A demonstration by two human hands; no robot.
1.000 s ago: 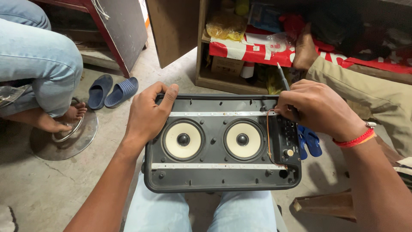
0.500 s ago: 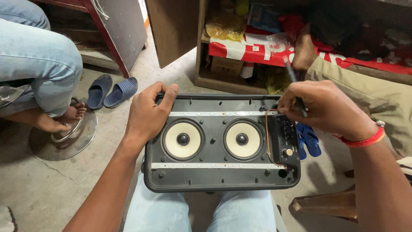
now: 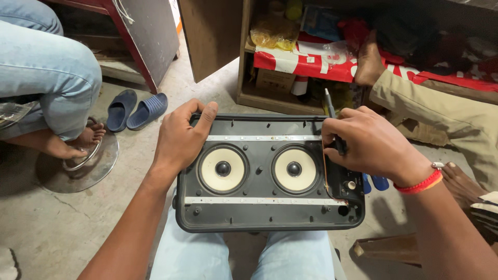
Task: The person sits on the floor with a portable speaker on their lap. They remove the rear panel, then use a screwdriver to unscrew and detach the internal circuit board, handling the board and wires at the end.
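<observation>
Right hand (image 3: 371, 142) is closed around a screwdriver (image 3: 332, 116), held upright at the top-right of the speaker unit (image 3: 270, 218) resting face-up on the person's lap. Left hand (image 3: 181, 137) grips the top-left edge, fingers curled over the rim. Front grille is already off — both cones (image 3: 223, 168) exposed; the inner panel remains in place.

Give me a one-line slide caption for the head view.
Left hand steadies a black twin-cone speaker box on the lap while the right hand holds a screwdriver at its right end.
</observation>
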